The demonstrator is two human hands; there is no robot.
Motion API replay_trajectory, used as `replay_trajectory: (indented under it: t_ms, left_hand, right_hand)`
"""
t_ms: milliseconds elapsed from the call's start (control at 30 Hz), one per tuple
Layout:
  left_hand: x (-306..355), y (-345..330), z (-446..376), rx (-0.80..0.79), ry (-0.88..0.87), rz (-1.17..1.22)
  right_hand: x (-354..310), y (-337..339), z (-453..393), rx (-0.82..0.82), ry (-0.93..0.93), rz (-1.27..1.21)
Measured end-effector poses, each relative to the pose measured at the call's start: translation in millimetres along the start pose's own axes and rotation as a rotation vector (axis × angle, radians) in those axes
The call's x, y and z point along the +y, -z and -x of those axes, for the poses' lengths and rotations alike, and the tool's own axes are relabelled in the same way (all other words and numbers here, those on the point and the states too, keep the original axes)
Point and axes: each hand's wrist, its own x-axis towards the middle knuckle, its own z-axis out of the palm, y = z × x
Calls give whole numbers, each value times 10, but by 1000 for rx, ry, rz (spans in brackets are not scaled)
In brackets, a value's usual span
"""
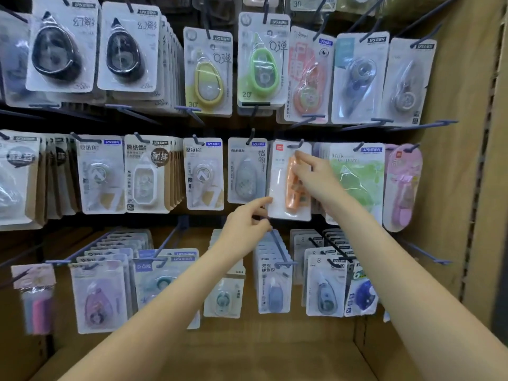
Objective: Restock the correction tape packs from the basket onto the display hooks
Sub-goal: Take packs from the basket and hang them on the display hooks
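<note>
Pinching orange correction tape pack (288,180) with left hand (247,224) low, right hand (310,171) high; threading onto display hook (298,145), risking missing the hole, dropping it.

The orange pack (290,180) has a white card back and a clear, shiny plastic cover. The other packs (204,70) look the same, shiny plastic over card. Some packs on the left (170,177) have brown paper card. The hooks (277,243) look like thin dark metal. The wall (461,149) on the right is rough brown cardboard.
</note>
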Motion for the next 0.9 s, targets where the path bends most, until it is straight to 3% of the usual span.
replay_trajectory:
  t_ms: [100, 167, 233, 433, 533, 733, 833, 900]
  left_hand:
    - [-125, 125, 161, 89, -7, -92]
    - [-205, 274, 339, 187, -42, -129]
    - [-294, 473, 561, 283, -72, -148]
    - [-791, 1334, 1803, 491, 53, -282]
    - [-1204, 1862, 2808, 615, 264, -312]
    - [-2375, 2459, 5414, 854, 888, -325]
    - [-2738, 2415, 6421, 837, 1149, -475]
    - [-2922, 2331, 6898, 770, 1274, -531]
  right_hand:
    - [-86, -101, 24, -15, -10, 336]
    - [-82, -130, 200, 127, 86, 465]
    - [-73, -224, 459, 190, 234, 408]
    - [-342, -1382, 1178, -127, 354, 180]
    - [-467, -2433, 1748, -408, 445, 102]
    - [112, -4477, 3428, -1318, 562, 282]
    - [675, -5178, 4036, -1553, 426, 339]
    - [1016, -5524, 4316, -1693, 208, 352]
